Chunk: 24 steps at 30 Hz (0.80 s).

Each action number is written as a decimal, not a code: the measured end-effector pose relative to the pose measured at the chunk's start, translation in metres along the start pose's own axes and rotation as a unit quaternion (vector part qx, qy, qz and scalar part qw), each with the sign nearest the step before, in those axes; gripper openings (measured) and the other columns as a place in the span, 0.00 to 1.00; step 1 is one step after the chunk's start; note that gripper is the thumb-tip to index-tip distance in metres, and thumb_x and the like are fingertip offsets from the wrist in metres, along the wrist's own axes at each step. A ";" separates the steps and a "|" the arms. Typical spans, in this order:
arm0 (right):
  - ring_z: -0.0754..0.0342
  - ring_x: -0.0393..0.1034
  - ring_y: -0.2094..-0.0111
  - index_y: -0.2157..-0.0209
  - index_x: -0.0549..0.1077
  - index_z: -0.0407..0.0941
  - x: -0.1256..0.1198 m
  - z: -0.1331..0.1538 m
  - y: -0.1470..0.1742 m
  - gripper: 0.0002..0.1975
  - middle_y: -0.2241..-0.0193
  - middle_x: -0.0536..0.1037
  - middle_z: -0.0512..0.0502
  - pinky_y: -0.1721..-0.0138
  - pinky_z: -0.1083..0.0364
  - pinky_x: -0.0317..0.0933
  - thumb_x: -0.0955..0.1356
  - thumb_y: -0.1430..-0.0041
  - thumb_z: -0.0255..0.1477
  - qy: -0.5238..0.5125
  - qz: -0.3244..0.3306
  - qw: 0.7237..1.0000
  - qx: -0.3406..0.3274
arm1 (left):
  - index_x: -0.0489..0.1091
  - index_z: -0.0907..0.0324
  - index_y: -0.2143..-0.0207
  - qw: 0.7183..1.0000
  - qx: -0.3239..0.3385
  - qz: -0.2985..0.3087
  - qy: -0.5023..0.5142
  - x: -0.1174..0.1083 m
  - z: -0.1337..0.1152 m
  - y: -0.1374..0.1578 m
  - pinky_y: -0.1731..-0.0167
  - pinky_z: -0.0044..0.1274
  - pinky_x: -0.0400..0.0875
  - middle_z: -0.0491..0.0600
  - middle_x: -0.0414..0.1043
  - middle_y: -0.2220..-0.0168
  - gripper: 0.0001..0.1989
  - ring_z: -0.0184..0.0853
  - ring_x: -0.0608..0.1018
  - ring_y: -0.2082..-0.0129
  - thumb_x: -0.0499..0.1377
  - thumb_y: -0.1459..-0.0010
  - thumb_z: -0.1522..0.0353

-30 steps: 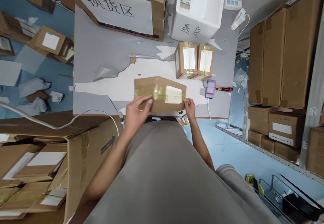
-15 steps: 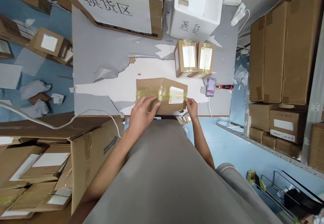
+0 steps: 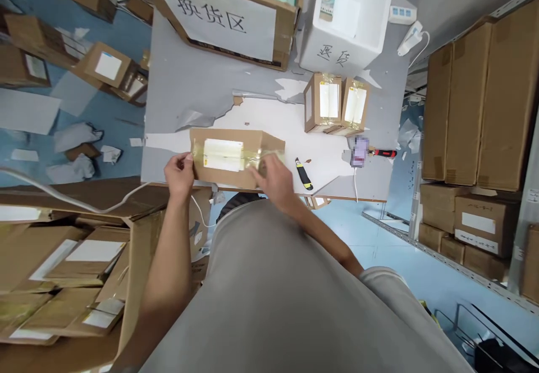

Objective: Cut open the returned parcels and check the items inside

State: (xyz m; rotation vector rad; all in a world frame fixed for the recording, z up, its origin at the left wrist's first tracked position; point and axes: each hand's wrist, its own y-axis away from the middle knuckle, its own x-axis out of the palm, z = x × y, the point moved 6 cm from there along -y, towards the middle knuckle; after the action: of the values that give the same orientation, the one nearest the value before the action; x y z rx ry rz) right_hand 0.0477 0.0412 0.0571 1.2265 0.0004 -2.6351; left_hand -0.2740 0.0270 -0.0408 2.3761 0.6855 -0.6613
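Observation:
A taped cardboard box [image 3: 248, 177] lies near the table's front edge, a white label [image 3: 223, 155] on its left part and clear yellowish tape across it. My left hand [image 3: 180, 175] has its fingers curled together against the box's left end, seemingly pinching the edge or tape there. Over the taped right part rests my right hand [image 3: 278, 181], thumb apart from the bent fingers; motion softens its outline. A yellow-and-black utility knife [image 3: 304, 174] lies just right of that hand.
Two taped boxes [image 3: 328, 103] stand behind, near a white bin [image 3: 337, 53] and a large labelled carton [image 3: 269, 30]. A phone-like blurred object [image 3: 360, 152] and a red-handled tool [image 3: 384, 153] lie right. An open carton [image 3: 143, 266] of parcels stands front left.
The box has turned round, bringing its label from the right end to the left. My left hand moved to its left end, my right hand onto its right part. The knife is now uncovered.

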 end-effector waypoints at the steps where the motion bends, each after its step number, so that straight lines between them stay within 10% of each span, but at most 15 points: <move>1: 0.43 0.81 0.50 0.52 0.74 0.50 0.005 0.022 -0.005 0.16 0.52 0.85 0.41 0.45 0.49 0.77 0.69 0.15 0.48 0.003 0.016 0.999 -0.031 | 0.73 0.61 0.58 1.000 -0.009 -0.007 0.004 -0.004 0.004 -0.006 0.38 0.31 0.78 0.50 0.82 0.55 0.02 0.37 0.80 0.52 0.60 0.28 0.72; 8: 0.34 0.79 0.38 0.42 0.74 0.51 0.027 0.081 -0.040 0.14 0.43 0.84 0.35 0.34 0.39 0.77 0.68 0.14 0.45 -0.020 0.074 0.995 -0.065 | 0.71 0.61 0.60 0.999 -0.037 -0.006 0.036 -0.017 0.021 -0.025 0.33 0.37 0.80 0.45 0.80 0.62 0.08 0.36 0.79 0.53 0.63 0.25 0.67; 19: 0.40 0.83 0.52 0.41 0.78 0.50 -0.025 -0.103 0.001 0.20 0.58 0.84 0.44 0.39 0.42 0.77 0.74 0.26 0.47 -0.137 -0.010 0.979 0.153 | 0.80 0.61 0.52 0.992 0.032 0.110 0.055 0.029 -0.010 0.021 0.33 0.40 0.82 0.58 0.88 0.46 0.20 0.49 0.87 0.43 0.69 0.35 0.53; 24: 0.41 0.83 0.54 0.45 0.77 0.51 -0.027 -0.128 0.041 0.23 0.58 0.85 0.44 0.43 0.41 0.79 0.74 0.28 0.53 -0.172 -0.008 0.967 0.188 | 0.78 0.61 0.47 0.986 0.055 0.155 0.035 0.030 -0.019 0.056 0.34 0.43 0.83 0.64 0.87 0.43 0.26 0.54 0.89 0.41 0.68 0.36 0.50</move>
State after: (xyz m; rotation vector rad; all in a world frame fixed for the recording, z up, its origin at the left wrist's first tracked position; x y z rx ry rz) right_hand 0.1697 0.0199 -0.0015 0.8423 -0.5735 -2.9132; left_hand -0.2123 0.0090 -0.0237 2.5438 0.3025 -0.4945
